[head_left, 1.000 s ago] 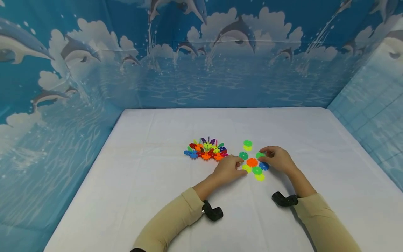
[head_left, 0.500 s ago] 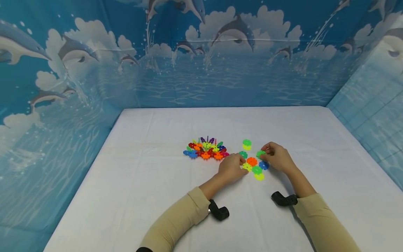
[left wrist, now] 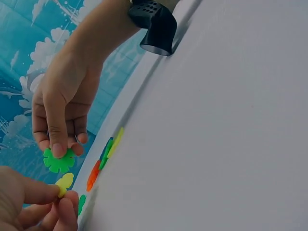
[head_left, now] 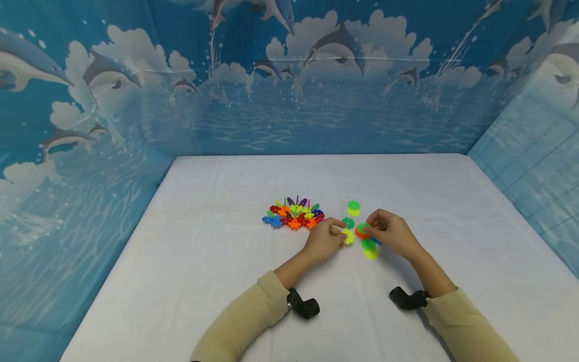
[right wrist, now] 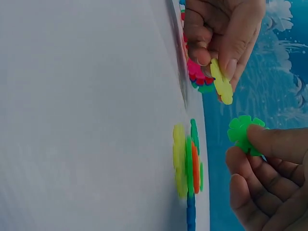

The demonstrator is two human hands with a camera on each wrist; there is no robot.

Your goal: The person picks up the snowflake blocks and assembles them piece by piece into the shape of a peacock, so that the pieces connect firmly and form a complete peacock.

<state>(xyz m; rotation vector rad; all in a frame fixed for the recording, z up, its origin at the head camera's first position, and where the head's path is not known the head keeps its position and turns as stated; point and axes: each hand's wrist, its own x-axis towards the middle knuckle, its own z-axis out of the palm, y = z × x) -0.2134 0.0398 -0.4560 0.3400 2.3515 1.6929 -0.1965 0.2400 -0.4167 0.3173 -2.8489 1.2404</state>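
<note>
My left hand (head_left: 322,242) pinches a yellow flower-shaped plastic disc (right wrist: 222,84) between thumb and fingers, held up off the table. Facing it, my right hand (head_left: 394,233) grips a green notched disc (left wrist: 59,162) by its edge. The two discs are close together but apart in both wrist views. Below them on the table lie an orange disc (head_left: 359,235), partly covered by the green one, and a blue disc (head_left: 377,241), mostly hidden by my right hand. Just beyond my left fingertips lies another green disc (head_left: 348,222).
A cluster of joined colourful discs (head_left: 294,213) stands left of the loose pieces, beside my left hand. More green and yellow discs (head_left: 371,254) overlap in front, and another such pair (head_left: 354,205) lies behind. A white cloth (head_left: 217,251) covers the table.
My left hand has picked up the yellow disc and drawn it slightly left. My right hand has lifted the green disc and carried it left, over the orange one.
</note>
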